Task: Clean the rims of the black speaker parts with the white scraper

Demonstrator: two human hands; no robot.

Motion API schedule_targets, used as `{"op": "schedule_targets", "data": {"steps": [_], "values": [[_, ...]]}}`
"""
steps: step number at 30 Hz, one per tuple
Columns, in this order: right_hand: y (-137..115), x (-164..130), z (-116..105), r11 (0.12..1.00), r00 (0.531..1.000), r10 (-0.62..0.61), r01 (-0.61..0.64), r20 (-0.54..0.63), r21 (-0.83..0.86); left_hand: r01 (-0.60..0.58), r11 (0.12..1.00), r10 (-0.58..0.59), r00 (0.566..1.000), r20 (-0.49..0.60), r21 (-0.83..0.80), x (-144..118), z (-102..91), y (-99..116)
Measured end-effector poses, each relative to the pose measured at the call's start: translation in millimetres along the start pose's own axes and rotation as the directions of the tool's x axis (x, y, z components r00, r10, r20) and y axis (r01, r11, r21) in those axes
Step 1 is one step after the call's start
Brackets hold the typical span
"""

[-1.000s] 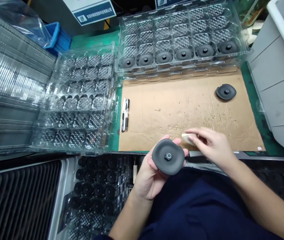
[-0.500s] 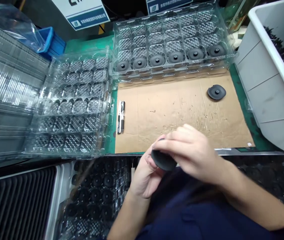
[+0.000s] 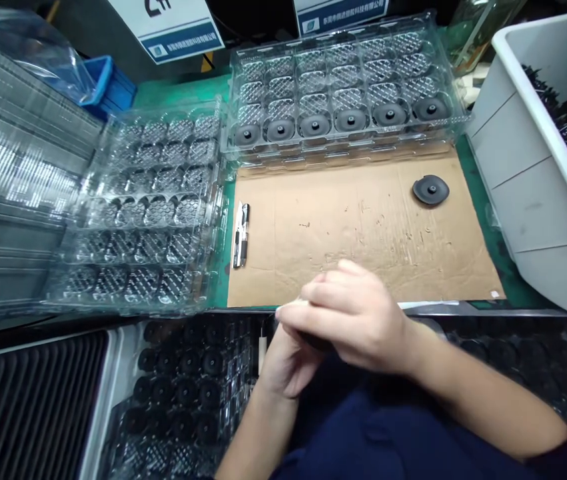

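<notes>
My left hand [image 3: 283, 363] holds a dark round rubber part [image 3: 317, 343] near the table's front edge; only a sliver of it shows under my right hand. My right hand [image 3: 350, 313] lies over the part with fingers curled, pinching a small whitish piece [image 3: 287, 309] at its fingertips. A second dark round part [image 3: 430, 189] lies alone on the brown cardboard sheet [image 3: 363, 227] at the right. Behind the cardboard, a clear plastic tray [image 3: 346, 63] has its front row filled with several of the same dark parts.
A stack of empty clear trays [image 3: 148, 200] stands at the left, a black pen [image 3: 240, 235] beside it. A white bin [image 3: 543, 153] of dark pieces stands at the right. Trays of dark parts [image 3: 188, 387] sit below the table's edge. A blue bin [image 3: 108, 80] is at the back left.
My right hand has moved left from beside the dark part to on top of it, hiding it. The part, face-up a second ago, has sunk lower in my left hand.
</notes>
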State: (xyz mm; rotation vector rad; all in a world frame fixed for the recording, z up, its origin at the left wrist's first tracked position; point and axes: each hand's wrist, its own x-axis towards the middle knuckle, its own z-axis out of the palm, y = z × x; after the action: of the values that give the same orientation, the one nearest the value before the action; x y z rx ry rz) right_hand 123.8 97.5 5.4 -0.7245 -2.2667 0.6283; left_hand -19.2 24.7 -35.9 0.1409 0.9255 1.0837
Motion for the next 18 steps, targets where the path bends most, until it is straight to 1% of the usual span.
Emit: {"op": "schedule_targets", "data": {"steps": [1,2,3,4,5,6,7,8,9,11,13,14,15,16,17,18], "values": [[6,-2,2,0.997,1.000,0.025,-0.023,-0.019,0.077,0.001,1.000,-0.001,1.000,0.021,-0.018,-1,-1.1,0],[13,-6,3,0.987,0.994,0.108,-0.105,-0.019,0.121,0.008,0.999,-0.007,0.999,0.047,-0.039,-1,-2.1,1],[21,-12,3,0.966,0.974,0.227,-0.225,-0.004,0.129,0.021,0.998,-0.017,0.997,0.073,-0.060,-3,-3.1,2],[29,-20,4,0.929,0.935,0.353,-0.354,0.025,0.110,0.036,0.996,-0.028,0.995,0.098,-0.080,-4,-4.2,3],[37,-30,7,0.881,0.884,0.464,-0.467,0.053,0.078,0.047,0.994,-0.035,0.992,0.121,-0.100,-5,-5.3,4],[43,-41,10,0.833,0.834,0.547,-0.551,0.075,0.049,0.055,0.992,-0.039,0.989,0.140,-0.118,-6,-6.5,5],[47,-53,15,0.796,0.794,0.599,-0.604,0.101,0.031,0.061,0.989,-0.040,0.987,0.156,-0.131,-7,-7.6,5],[50,-63,20,0.772,0.768,0.627,-0.635,0.129,0.028,0.062,0.988,-0.038,0.985,0.168,-0.140,-7,-8.6,6],[52,-72,26,0.762,0.757,0.636,-0.647,0.148,0.037,0.064,0.987,-0.038,0.984,0.174,-0.146,-7,-9.3,6],[50,-82,33,0.756,0.753,0.638,-0.652,0.162,0.057,0.070,0.986,-0.042,0.983,0.178,-0.151,-7,-9.4,7],[43,-78,32,0.743,0.743,0.654,-0.666,0.139,0.062,0.063,0.986,-0.036,0.984,0.176,-0.151,-6,-7.6,7],[37,-70,28,0.737,0.739,0.667,-0.673,0.096,0.067,0.054,0.987,-0.028,0.985,0.172,-0.151,-6,-6.1,7],[28,-61,24,0.736,0.740,0.672,-0.672,0.028,0.082,0.039,0.988,-0.014,0.986,0.165,-0.150,-6,-4.3,6],[18,-50,19,0.752,0.752,0.657,-0.651,-0.049,0.103,0.015,0.989,0.007,0.988,0.153,-0.145,-6,-2.4,6],[7,-39,15,0.788,0.778,0.615,-0.602,-0.131,0.129,-0.006,0.991,0.025,0.990,0.139,-0.133,-6,-0.7,5],[-5,-29,13,0.841,0.819,0.540,-0.517,-0.193,0.156,-0.022,0.993,0.036,0.992,0.119,-0.113,-7,0.6,5]]}}
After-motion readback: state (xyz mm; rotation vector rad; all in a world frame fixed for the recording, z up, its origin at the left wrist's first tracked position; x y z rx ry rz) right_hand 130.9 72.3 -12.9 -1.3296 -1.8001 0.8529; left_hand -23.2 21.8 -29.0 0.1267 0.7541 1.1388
